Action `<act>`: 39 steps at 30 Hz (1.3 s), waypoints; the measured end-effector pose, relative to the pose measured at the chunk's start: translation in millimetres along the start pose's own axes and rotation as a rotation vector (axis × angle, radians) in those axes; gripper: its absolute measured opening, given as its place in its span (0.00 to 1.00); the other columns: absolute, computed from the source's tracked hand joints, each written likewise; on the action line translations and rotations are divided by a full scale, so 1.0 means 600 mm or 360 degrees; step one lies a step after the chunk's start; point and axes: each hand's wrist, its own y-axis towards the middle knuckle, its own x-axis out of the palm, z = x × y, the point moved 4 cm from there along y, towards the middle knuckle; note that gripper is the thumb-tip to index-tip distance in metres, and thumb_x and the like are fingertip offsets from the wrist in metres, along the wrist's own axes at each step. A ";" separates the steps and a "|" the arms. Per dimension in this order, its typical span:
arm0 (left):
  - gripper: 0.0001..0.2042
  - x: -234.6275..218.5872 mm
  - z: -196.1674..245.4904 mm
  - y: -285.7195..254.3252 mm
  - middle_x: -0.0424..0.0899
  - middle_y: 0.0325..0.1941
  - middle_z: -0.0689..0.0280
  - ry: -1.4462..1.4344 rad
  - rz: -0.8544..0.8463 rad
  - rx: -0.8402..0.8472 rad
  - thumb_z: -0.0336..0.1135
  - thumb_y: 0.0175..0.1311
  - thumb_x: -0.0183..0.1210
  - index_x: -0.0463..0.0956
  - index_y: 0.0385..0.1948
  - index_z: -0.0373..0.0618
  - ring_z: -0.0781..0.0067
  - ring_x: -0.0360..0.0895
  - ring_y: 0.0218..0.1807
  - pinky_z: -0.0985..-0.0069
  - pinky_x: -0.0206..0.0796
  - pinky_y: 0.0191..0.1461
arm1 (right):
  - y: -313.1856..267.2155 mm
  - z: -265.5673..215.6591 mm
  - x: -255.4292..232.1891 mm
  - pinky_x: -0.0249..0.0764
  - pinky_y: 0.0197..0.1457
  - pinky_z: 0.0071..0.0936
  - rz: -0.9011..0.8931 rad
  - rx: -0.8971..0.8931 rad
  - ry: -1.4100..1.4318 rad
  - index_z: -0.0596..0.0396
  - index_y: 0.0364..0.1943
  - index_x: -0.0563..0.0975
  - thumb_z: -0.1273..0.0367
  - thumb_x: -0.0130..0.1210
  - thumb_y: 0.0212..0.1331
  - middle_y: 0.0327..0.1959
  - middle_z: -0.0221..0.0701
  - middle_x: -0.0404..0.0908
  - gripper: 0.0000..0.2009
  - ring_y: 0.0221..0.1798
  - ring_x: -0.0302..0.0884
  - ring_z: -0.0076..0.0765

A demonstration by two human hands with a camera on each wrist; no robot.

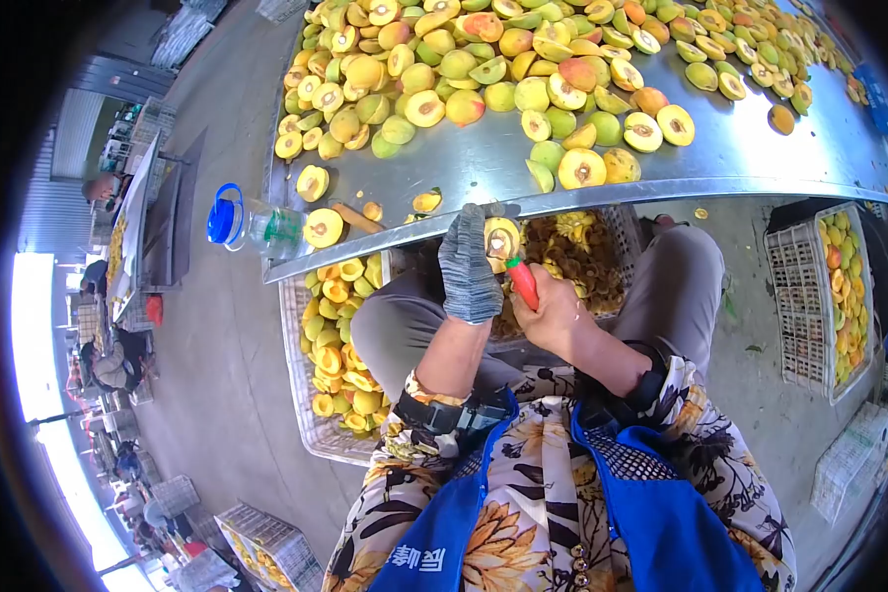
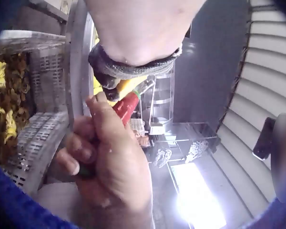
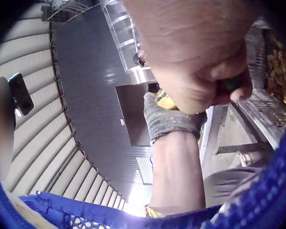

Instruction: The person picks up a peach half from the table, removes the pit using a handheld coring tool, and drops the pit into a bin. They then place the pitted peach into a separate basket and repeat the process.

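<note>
My left hand [image 1: 467,264], in a grey knit glove, holds a halved peach [image 1: 501,237] just below the table's edge, its cut face with the brown pit turned up. Bare fingers of my right hand [image 1: 556,314] curl round the red handle [image 1: 524,284] of a small pitting tool with a green collar. The tool's tip is at the pit in the cut face. In the left wrist view the red handle [image 2: 127,108] points toward the glove [image 2: 133,67]. My right hand [image 3: 205,76] hides most of the tool in the right wrist view.
Many halved peaches [image 1: 424,109] cover the metal table [image 1: 444,183]. A crate [image 1: 337,444] of pitted halves stands below left; another crate [image 1: 627,232] with pits and scraps sits between the knees. A bottle [image 1: 271,227] with a blue cap and a wooden-handled tool [image 1: 358,218] lie at the left corner.
</note>
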 end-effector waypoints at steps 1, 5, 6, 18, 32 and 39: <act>0.15 0.006 0.007 -0.003 0.76 0.26 0.62 0.0136 -0.0008 0.0163 0.44 0.60 0.48 0.71 0.34 0.39 0.73 0.74 0.23 0.79 0.69 0.25 | -0.002 0.005 0.000 0.68 0.31 0.41 0.0005 -0.0003 -0.0006 0.60 0.34 0.66 0.70 0.51 0.46 0.22 0.49 0.73 0.12 0.29 0.71 0.57; 0.14 0.013 0.022 0.007 0.76 0.22 0.61 0.0070 -0.0428 -0.0511 0.42 0.61 0.47 0.72 0.32 0.38 0.72 0.73 0.20 0.78 0.68 0.24 | -0.005 0.011 0.001 0.67 0.30 0.39 -0.0198 0.0011 -0.0222 0.57 0.34 0.67 0.71 0.51 0.46 0.21 0.47 0.72 0.11 0.28 0.71 0.56; 0.17 -0.001 0.015 0.016 0.76 0.22 0.61 0.0168 -0.0583 -0.0673 0.45 0.61 0.46 0.72 0.33 0.38 0.73 0.74 0.21 0.79 0.68 0.25 | -0.006 0.012 0.002 0.67 0.30 0.41 -0.0286 -0.0038 -0.0267 0.56 0.35 0.66 0.72 0.51 0.45 0.21 0.47 0.72 0.11 0.29 0.71 0.56; 0.15 -0.001 0.069 0.014 0.75 0.27 0.68 0.0808 -0.0702 -0.1120 0.48 0.57 0.52 0.71 0.37 0.48 0.80 0.73 0.26 0.82 0.68 0.24 | 0.031 -0.014 -0.039 0.69 0.34 0.36 -0.0203 -0.0221 0.0015 0.60 0.40 0.68 0.61 0.57 0.45 0.26 0.48 0.74 0.21 0.33 0.73 0.54; 0.20 -0.032 -0.010 -0.004 0.73 0.42 0.62 -0.0545 -0.0567 -0.0318 0.43 0.60 0.48 0.61 0.52 0.45 0.75 0.72 0.31 0.80 0.68 0.34 | 0.051 -0.031 0.040 0.62 0.11 0.22 0.0127 0.0584 0.1821 0.56 0.33 0.66 0.63 0.52 0.55 0.17 0.31 0.69 0.12 0.09 0.62 0.23; 0.16 -0.059 0.019 0.019 0.76 0.28 0.63 -0.0345 0.0161 -0.0137 0.47 0.60 0.47 0.71 0.35 0.42 0.73 0.74 0.26 0.79 0.68 0.26 | 0.019 -0.014 0.030 0.68 0.28 0.24 0.0014 0.0009 0.0205 0.58 0.37 0.69 0.61 0.56 0.51 0.22 0.33 0.72 0.16 0.23 0.68 0.27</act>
